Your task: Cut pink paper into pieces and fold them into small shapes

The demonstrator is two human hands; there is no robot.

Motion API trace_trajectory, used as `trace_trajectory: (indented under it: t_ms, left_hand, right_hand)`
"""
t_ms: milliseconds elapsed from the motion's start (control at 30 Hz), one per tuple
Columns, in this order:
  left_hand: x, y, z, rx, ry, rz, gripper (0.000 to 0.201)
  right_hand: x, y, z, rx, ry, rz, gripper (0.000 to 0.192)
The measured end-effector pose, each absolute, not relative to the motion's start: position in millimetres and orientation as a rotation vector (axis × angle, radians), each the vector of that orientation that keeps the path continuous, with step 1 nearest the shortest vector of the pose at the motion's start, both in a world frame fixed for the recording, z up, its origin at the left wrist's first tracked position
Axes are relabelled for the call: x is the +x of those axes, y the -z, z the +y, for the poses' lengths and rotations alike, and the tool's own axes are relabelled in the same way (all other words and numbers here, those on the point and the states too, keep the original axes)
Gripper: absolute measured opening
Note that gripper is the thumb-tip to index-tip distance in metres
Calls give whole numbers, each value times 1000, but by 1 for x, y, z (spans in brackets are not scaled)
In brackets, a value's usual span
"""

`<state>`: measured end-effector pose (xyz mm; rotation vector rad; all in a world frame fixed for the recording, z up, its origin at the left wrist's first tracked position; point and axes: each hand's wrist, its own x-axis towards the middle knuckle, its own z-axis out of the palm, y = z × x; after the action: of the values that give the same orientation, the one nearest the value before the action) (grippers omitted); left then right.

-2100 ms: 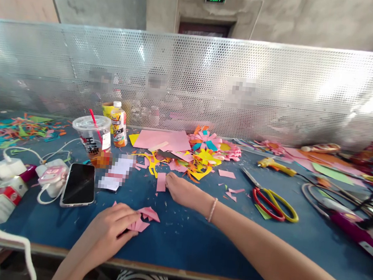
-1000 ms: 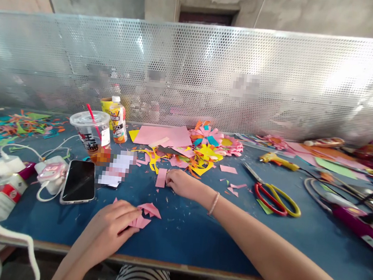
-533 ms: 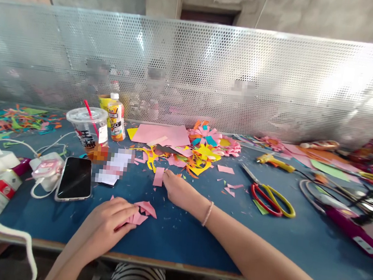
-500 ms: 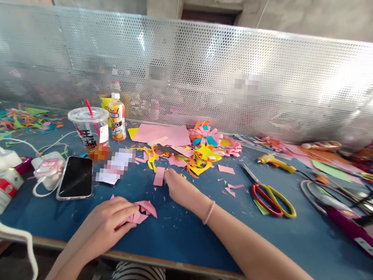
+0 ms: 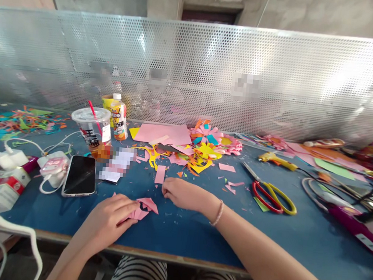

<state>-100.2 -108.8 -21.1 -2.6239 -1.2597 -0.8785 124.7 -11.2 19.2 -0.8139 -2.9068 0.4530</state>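
Near the table's front edge, my left hand [image 5: 112, 221] is closed over a folded pink paper piece [image 5: 139, 214]. Part of that paper is hidden under my fingers, and its pointed flap sticks out to the right. My right hand [image 5: 183, 193] hovers low over the blue table, fingers curled together; anything between them is hidden. Just beyond those fingers lies a small pink paper rectangle [image 5: 160, 174], apart from the hand. Small paper crumbs are scattered on the table around both hands.
Red-and-yellow scissors [image 5: 274, 197] and a yellow glue gun [image 5: 278, 161] lie to the right. Behind are paper flowers [image 5: 206, 135] and a pink sheet [image 5: 162, 133]. A phone [image 5: 80, 176], a drink cup [image 5: 92, 133] and a bottle [image 5: 119, 118] stand left. A perforated metal screen [image 5: 192, 74] closes the back.
My right hand has drawn back from beside the small pink rectangle, towards me. My left hand stays on the folded pink paper. The view has shifted slightly.
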Motion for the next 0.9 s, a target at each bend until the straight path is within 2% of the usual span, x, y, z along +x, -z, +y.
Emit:
trace_trajectory:
  t_ms: [200, 567, 733, 900]
  left_hand:
    - [-101, 20, -110, -2659, 851, -1317, 21]
    - [-100, 19, -110, -2695, 824, -1317, 24]
    - [-101, 19, -109, -2695, 822, -1326, 25]
    - [-102, 23, -108, -2661, 829, -1309, 26]
  right_hand:
    - [123, -20, -12, -776, -351, -2975, 17]
    - [123, -18, -4, -755, -419, -3013, 18]
    - [137, -21, -8, -702, -594, -3017, 15]
    - [144, -23, -6, -839, -713, -2853, 15]
